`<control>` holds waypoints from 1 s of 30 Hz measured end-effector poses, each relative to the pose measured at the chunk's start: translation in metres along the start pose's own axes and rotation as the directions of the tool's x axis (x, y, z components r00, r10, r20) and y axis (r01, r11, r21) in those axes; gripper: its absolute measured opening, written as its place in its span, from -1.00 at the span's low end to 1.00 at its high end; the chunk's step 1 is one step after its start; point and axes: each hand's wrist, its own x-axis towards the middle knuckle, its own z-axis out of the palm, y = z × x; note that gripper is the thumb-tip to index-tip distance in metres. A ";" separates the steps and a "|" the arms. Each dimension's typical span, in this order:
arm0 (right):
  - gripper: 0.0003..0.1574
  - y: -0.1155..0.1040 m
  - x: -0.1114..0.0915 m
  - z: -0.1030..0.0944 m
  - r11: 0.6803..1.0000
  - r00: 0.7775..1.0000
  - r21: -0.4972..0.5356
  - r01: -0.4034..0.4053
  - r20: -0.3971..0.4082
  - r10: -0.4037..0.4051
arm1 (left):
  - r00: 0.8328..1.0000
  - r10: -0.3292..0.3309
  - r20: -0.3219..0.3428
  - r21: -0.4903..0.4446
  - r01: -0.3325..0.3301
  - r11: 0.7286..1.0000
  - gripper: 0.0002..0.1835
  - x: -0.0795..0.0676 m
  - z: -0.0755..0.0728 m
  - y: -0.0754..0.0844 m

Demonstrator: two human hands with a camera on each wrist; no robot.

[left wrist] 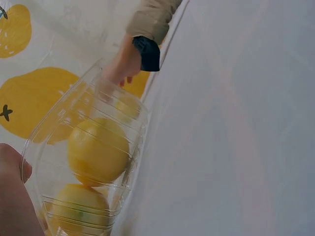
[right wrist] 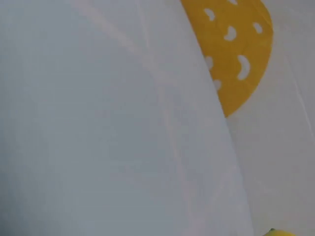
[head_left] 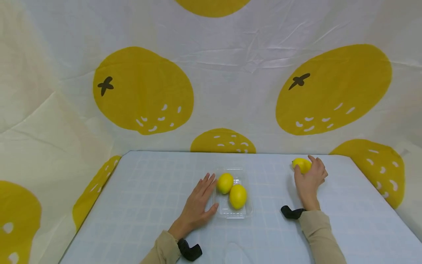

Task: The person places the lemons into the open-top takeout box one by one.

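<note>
Two yellow lemons (head_left: 238, 197) lie in a clear plastic container (head_left: 245, 213) at the middle of the table. My left hand (head_left: 196, 207) rests along the container's left side, fingers straight and thumb spread near its front corner. In the left wrist view, the container's ribbed wall (left wrist: 81, 206) stands in front of both lemons (left wrist: 98, 151). Toward the back right of the table, my right hand (head_left: 310, 179) holds a third lemon (head_left: 300, 164) between thumb and fingers. Only a sliver of that lemon (right wrist: 281, 233) shows at the bottom of the right wrist view.
A pale checked cloth (head_left: 158, 183) covers the table. White fabric with large printed yellow fruit (head_left: 230, 91) hangs behind and at the sides. Near the front edge there is a faint clear, rounded outline (head_left: 235, 253). Each wrist wears a black camera mount (head_left: 190, 251).
</note>
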 end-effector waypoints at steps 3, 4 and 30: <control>-0.29 0.008 0.002 0.001 0.997 0.997 -0.021 -0.074 0.009 0.074 | 1.000 0.004 -0.004 0.000 -0.004 1.000 -0.29 0.001 0.000 0.001; -0.28 0.011 0.002 0.002 0.996 0.996 -0.029 -0.087 0.024 0.088 | 1.000 0.004 -0.002 0.008 -0.004 1.000 -0.29 0.001 0.000 0.001; -0.38 0.033 0.004 0.016 0.995 0.984 0.057 -0.085 0.162 0.075 | 1.000 -0.005 0.009 0.026 0.005 1.000 -0.30 -0.001 0.002 0.000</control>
